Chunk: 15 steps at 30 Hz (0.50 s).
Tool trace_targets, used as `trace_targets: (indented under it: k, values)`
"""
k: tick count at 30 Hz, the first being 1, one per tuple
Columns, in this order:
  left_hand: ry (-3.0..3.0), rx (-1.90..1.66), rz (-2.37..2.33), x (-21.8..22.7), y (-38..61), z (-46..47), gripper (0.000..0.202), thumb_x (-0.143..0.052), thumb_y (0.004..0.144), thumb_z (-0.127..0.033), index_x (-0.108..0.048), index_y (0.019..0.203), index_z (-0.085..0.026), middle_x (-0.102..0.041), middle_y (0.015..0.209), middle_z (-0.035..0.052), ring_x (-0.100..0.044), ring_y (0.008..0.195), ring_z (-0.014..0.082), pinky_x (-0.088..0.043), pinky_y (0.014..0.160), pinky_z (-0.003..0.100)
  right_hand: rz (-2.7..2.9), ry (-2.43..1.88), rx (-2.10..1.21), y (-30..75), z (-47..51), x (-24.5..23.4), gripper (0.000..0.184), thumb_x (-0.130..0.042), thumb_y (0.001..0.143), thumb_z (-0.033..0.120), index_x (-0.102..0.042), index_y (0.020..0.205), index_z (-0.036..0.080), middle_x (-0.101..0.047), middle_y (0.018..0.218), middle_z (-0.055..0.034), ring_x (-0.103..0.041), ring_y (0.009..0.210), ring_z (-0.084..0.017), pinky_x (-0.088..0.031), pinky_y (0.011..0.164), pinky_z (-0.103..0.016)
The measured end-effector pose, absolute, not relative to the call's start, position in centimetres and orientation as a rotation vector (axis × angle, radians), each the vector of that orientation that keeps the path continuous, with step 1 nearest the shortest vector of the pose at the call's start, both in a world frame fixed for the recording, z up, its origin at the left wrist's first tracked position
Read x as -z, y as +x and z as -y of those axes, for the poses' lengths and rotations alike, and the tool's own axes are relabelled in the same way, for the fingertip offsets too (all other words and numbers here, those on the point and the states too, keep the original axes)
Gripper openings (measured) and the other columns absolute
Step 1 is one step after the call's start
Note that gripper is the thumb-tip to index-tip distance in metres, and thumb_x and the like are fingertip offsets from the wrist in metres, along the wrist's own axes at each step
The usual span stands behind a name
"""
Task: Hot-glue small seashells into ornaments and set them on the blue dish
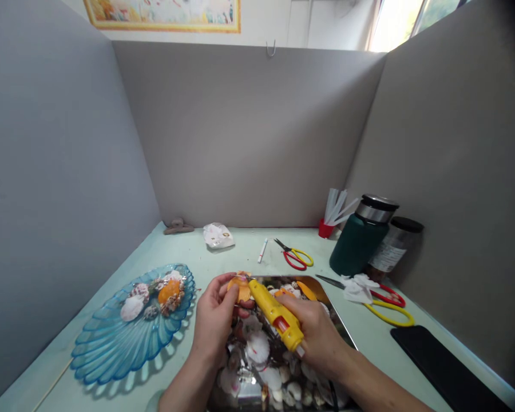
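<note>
Between the thumb and fingers of my left hand (pixel 217 306) is an orange scallop shell (pixel 241 287). My right hand (pixel 320 329) grips a yellow hot glue gun (pixel 277 315), its nozzle pointing at the shell's right edge; whether they touch I cannot tell. Both hands are over a metal tray (pixel 342 320) full of white, brown and orange seashells (pixel 257 348). To the left stands a blue shell-shaped glass dish (pixel 115 349) with several shells on it, among them an orange one (pixel 169 292) and a white one (pixel 132 308).
Scissors (pixel 298 257) and a white marker-like stick (pixel 262 250) lie behind the tray. At right are larger scissors (pixel 390 306) with a crumpled tissue (pixel 359 288), a black phone (pixel 438 360), a green bottle (pixel 363 237), a jar (pixel 392 249) and a red cup (pixel 325 230) of glue sticks. Grey partitions (pixel 249 137) surround the table.
</note>
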<state>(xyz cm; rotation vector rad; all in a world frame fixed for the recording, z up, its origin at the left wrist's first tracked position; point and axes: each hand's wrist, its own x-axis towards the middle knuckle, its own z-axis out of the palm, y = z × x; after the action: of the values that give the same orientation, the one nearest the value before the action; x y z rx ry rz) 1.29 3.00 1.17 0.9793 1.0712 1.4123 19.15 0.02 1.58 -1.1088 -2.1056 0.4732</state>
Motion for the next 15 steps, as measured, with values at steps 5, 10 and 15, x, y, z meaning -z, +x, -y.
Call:
trace_targets:
  k: [5,10,15]
  values:
    - [0.971,-1.415,-1.054,-1.25,1.29,-3.01,0.033,-0.068,0.071,-0.033,-0.058,0.096,-0.014,-0.07,0.086,0.006,-0.065,0.053,0.0138,-0.051,0.043,0.021,2.117,-1.092,-0.483,19.2,-0.04,-1.62,0.013,-0.046,0.084,0.028,-0.046,0.074,0.021,-0.054,0.066,0.0005,-0.047,0.057,-0.014,-0.031,0.054,-0.025]
    - [0.947,-1.435,-1.07,-1.22,1.16,-2.85,0.031,-0.065,0.074,-0.039,-0.059,0.094,-0.015,-0.068,0.082,0.0037,-0.062,0.051,0.0122,-0.051,0.042,0.022,2.165,-1.059,-0.47,19.14,-0.06,-1.69,0.014,-0.047,0.086,0.028,-0.047,0.074,0.02,-0.055,0.068,0.0001,-0.048,0.058,-0.014,-0.031,0.055,-0.025]
    - [0.978,-1.454,-1.09,-0.92,0.99,-2.96,0.032,-0.064,0.076,-0.043,-0.058,0.091,-0.016,-0.066,0.077,0.0021,-0.06,0.051,0.012,-0.051,0.042,0.021,2.17,-1.05,-0.459,19.2,0.04,-1.57,0.017,-0.047,0.087,0.03,-0.046,0.073,0.02,-0.054,0.066,0.0008,-0.047,0.057,-0.013,-0.03,0.054,-0.025]
